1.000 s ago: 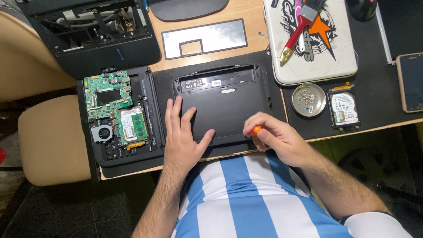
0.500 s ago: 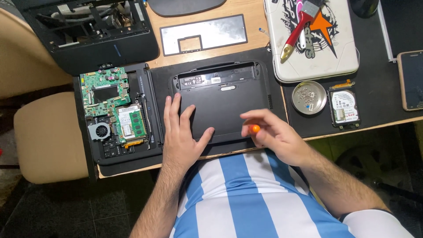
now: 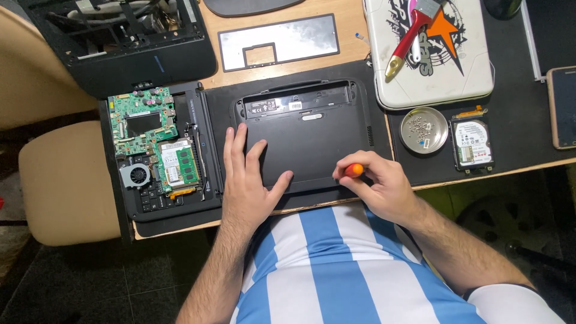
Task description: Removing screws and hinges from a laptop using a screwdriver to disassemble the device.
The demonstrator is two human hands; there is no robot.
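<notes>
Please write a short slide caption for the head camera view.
Left hand flat on a black laptop base, right hand holding an orange-handled screwdriver at its near edge; circuit board alongside.

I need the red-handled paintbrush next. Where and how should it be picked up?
Take the paintbrush by its red handle, mid-length, from above. It lies flat and diagonal on the white case, bristles toward the far edge; the handle is bare along both sides.
</notes>
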